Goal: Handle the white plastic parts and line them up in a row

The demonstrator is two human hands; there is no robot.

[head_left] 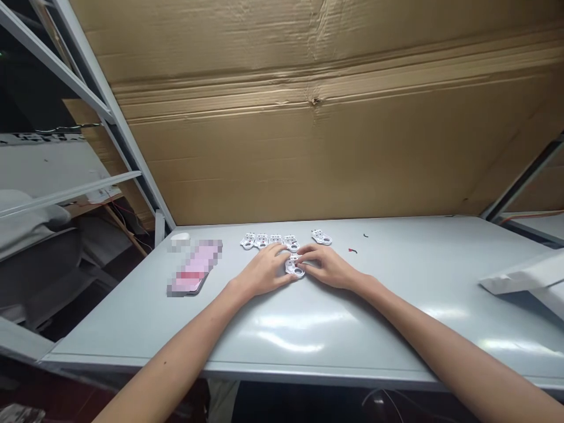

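Observation:
Both hands meet around one small white plastic part (295, 267) lying on the grey table. My left hand (265, 271) touches its left side, fingers curled round it. My right hand (328, 266) has its fingertips on the part's upper right side, thumb against the right edge. A ring-shaped opening shows at the part's lower end. Behind the hands is a row of several similar white parts (261, 241), partly covered by my left fingers. One more white part (321, 237) lies apart, behind my right hand.
A pixelated pink phone-like object (197, 267) and a small white item (180, 240) lie at the left. A tiny red and black piece (353, 251) is behind my right forearm. White sheet-like material (522, 276) sits far right; cardboard (308, 147) stands behind the table (145, 329).

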